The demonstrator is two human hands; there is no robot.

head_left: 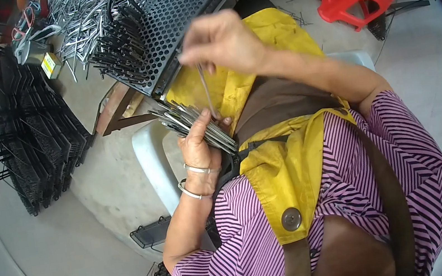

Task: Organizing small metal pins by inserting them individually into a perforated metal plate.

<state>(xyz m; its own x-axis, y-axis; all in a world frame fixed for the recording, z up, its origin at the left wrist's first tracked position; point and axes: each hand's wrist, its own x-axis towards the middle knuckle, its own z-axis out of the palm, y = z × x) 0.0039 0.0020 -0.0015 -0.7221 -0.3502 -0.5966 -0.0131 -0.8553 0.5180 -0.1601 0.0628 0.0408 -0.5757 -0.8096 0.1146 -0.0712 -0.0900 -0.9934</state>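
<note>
Right hand [225, 42] pinches a metal rod [205, 88] over the yellow apron [276, 167]; left hand [197, 148] clasps a rod bundle [179, 116]; slackening could spill it!

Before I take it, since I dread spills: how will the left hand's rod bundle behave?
The rod bundle is probably stiff: it looks straight and metallic. It may slip apart: the left hand clasps it, no tie showing.

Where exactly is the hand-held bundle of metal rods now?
In the head view, the bundle is in the left hand, just left of centre, beside the yellow apron and below the black perforated panel.
</note>
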